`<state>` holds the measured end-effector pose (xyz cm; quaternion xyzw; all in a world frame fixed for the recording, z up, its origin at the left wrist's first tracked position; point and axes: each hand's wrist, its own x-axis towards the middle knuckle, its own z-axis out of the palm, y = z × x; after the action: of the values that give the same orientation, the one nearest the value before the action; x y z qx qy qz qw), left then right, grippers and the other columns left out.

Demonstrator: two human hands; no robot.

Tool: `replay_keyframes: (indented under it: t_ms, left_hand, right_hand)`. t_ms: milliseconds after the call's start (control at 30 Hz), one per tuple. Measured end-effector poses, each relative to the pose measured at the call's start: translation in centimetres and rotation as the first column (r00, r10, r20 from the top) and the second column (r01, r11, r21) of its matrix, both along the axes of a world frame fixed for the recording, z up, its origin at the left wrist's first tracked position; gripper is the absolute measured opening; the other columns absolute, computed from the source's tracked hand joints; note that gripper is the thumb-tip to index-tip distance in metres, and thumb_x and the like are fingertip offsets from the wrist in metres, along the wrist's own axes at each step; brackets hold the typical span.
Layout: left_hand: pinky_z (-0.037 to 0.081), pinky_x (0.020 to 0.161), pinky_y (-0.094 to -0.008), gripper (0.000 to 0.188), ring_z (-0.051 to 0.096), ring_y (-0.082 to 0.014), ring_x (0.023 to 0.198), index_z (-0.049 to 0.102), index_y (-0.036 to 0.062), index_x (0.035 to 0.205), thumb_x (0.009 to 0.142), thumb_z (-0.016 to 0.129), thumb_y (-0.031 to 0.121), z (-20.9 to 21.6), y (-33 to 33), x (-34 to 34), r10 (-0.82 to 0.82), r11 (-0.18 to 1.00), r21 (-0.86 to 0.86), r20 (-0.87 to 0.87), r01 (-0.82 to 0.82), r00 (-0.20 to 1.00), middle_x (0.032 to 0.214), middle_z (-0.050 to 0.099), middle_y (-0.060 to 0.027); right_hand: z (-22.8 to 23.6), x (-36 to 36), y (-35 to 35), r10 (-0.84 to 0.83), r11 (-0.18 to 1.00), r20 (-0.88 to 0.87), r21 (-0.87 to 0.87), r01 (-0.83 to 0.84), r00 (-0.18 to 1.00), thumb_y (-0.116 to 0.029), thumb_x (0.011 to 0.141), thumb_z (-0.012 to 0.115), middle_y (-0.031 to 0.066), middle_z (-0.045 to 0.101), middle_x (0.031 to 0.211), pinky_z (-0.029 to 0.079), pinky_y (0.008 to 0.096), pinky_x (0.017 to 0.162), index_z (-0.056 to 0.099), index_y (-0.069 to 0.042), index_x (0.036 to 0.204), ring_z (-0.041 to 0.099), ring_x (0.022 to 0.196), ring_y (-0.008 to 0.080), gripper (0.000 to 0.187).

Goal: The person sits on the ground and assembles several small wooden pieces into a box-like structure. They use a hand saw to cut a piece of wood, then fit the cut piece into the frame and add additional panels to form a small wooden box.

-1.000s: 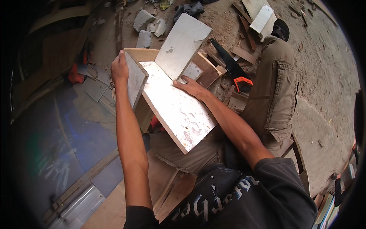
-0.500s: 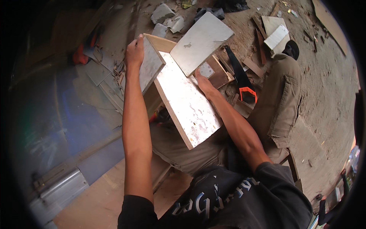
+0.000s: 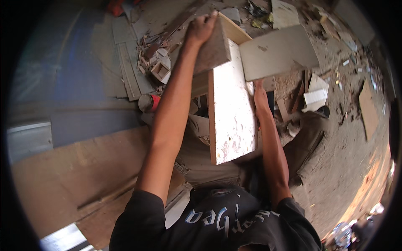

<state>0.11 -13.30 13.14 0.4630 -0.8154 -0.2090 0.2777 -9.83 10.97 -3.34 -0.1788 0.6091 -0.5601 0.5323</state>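
A wooden assembly of joined boards is held up over my lap. Its long board [image 3: 233,121] has a glossy white, stained face and points down toward me. Two shorter boards flank its far end: a brownish left board [image 3: 214,49] and a grey-white right board [image 3: 281,53]. My left hand [image 3: 202,28] is closed over the far top edge of the left board. My right hand [image 3: 260,91] is at the angle between the long board and the lower edge of the right board; its fingers are mostly hidden behind the wood.
Wood scraps [image 3: 146,56] lie left of the assembly, near a red can-like object [image 3: 154,102]. A large brown panel [image 3: 83,167] lies at my left. On the right are a white slab [image 3: 316,97], a brown board offcut [image 3: 368,109] and scattered debris.
The view has shifted, so the assembly now appears farther right, with its long board more nearly upright in the picture. Both hands stay at about the same places on it.
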Motion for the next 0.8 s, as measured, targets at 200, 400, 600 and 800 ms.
replay_keyframes:
  t_ms: [200, 400, 600, 800]
  left_hand:
    - [0.047, 0.088, -0.0451, 0.063, 0.060, -0.0433, 0.103, 0.068, 0.0047, 0.103, 0.091, 0.042, 0.060, -3.0, 1.3, 2.3, 0.077, 0.988, 0.147, -0.132, -0.057, 0.988, 0.103, 0.065, -0.0257]
    - [0.048, 0.079, -0.0362, 0.051, 0.064, -0.0265, 0.093, 0.064, -0.0018, 0.108, 0.102, 0.037, 0.040, -12.8, 0.4, 11.4, 0.051, 0.987, 0.159, -0.473, 0.028, 0.880, 0.098, 0.068, -0.0171]
    - [0.046, 0.065, -0.0315, 0.051, 0.055, -0.0148, 0.071, 0.063, -0.0008, 0.090, 0.103, 0.037, 0.041, -16.1, 1.3, 12.2, 0.204, 0.896, 0.424, -0.659, 0.133, 0.724, 0.078, 0.062, -0.0052]
    - [0.046, 0.071, -0.0317, 0.051, 0.055, -0.0146, 0.076, 0.063, 0.0003, 0.095, 0.102, 0.037, 0.043, -20.3, 1.6, 14.4, 0.112, 0.980, 0.197, -0.520, -0.009, 0.847, 0.084, 0.062, -0.0050]
  right_hand:
    - [-0.1, -1.0, 1.1, 0.077, 0.996, -0.208, -0.022, -0.083, 0.975, -0.060, 0.097, 0.028, 0.0230, 0.038, 0.145, 0.025, 0.0362, 0.113, 0.036, 0.007, 0.140, 0.032, 0.138, 0.0305, 0.080]
    - [-1.7, -0.2, 0.7, 0.092, 0.982, -0.439, -0.107, -0.154, 0.894, -0.050, 0.094, 0.053, 0.0308, 0.045, 0.137, 0.030, 0.0371, 0.110, 0.040, 0.014, 0.134, 0.040, 0.133, 0.0334, 0.076]
    - [0.0, -0.1, 1.1, 0.124, 0.978, -0.408, -0.102, -0.180, 0.905, -0.044, 0.091, 0.062, 0.0268, 0.053, 0.129, 0.037, 0.0345, 0.103, 0.036, 0.014, 0.137, 0.049, 0.124, 0.0288, 0.078]
    - [-0.2, 0.4, 1.8, 0.171, 0.964, -0.243, -0.158, -0.213, 0.955, -0.029, 0.085, 0.073, 0.0173, 0.060, 0.121, 0.045, 0.0320, 0.094, 0.043, 0.006, 0.135, 0.057, 0.111, 0.0213, 0.068]
